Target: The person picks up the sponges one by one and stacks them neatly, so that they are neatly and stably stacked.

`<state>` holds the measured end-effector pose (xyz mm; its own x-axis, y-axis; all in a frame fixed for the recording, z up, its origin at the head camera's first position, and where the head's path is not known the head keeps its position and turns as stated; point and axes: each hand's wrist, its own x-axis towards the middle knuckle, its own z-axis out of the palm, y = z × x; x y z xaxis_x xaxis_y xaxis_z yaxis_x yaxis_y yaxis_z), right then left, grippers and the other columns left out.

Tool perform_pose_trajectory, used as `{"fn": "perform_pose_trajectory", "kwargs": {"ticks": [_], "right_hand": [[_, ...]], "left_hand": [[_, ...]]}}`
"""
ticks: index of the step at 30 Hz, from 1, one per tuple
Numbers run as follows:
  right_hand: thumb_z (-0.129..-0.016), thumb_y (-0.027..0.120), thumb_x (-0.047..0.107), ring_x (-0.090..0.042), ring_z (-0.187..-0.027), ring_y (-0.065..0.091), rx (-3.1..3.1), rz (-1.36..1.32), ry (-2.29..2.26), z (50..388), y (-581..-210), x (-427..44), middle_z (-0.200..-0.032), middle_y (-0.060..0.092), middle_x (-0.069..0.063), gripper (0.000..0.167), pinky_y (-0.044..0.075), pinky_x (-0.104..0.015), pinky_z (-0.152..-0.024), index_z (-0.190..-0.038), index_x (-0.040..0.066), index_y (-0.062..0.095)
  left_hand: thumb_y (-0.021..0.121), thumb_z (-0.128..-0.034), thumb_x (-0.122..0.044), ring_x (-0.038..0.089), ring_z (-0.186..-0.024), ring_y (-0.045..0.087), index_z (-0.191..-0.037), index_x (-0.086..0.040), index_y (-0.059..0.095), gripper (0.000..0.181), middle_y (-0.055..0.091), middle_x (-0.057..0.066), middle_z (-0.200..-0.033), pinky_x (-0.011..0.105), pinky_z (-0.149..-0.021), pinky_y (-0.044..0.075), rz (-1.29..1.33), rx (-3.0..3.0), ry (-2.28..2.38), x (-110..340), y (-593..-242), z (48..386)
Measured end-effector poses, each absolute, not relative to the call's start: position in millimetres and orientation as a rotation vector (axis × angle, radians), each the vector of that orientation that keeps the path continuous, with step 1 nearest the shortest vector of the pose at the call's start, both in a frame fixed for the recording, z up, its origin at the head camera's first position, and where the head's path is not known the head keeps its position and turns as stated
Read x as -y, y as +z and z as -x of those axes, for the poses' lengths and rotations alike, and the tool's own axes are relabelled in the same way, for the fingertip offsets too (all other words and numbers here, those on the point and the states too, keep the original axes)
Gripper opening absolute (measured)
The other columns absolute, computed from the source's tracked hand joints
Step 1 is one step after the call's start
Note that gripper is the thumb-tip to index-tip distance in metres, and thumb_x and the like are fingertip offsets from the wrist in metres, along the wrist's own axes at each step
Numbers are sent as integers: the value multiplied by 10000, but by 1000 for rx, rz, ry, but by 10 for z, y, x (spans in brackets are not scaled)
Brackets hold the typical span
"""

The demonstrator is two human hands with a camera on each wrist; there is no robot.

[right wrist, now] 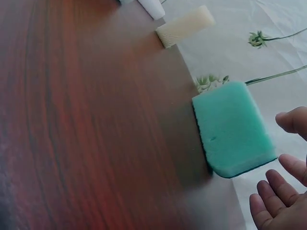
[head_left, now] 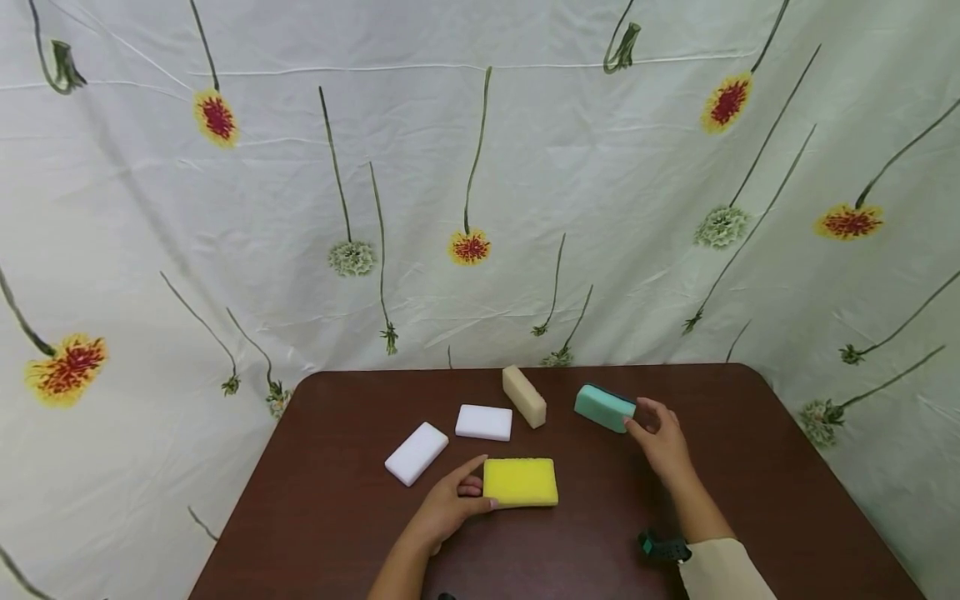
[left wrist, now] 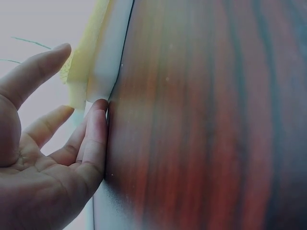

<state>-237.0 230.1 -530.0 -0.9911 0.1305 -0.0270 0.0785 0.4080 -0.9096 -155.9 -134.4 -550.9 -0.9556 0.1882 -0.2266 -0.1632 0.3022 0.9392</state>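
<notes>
A yellow sponge lies near the middle of the table. At its left end is my left hand, with thumb and forefinger spread around the end at its near and far corners. In the left wrist view the fingers look fairly straight and a pale layer shows under the yellow; firm contact is unclear. A green sponge with a dark backing stands on edge toward the back right. My right hand is at its right end, thumb and forefinger apart; in the right wrist view the fingers reach just its corner.
Two white sponge blocks lie left of centre on the brown table. Behind them, a beige block stands near the back edge. A flowered cloth hangs behind the table. A dark band is at the right wrist.
</notes>
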Motion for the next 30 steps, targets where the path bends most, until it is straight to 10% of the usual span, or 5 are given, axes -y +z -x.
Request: {"fn": "perform_pose_trajectory", "kwargs": {"ticks": [30], "right_hand": [[-997, 631, 391, -416, -1313, 493, 2714, 226, 1576, 2414, -5415, -2253, -1484, 411, -234, 627, 459, -531, -1017, -1472, 30, 438]], "left_hand": [[834, -829, -234, 224, -1080, 544, -1523, -222, 472, 783, 589, 108, -1209, 323, -872, 474, -38, -2283, 1693, 1352, -5497, 1541]]}}
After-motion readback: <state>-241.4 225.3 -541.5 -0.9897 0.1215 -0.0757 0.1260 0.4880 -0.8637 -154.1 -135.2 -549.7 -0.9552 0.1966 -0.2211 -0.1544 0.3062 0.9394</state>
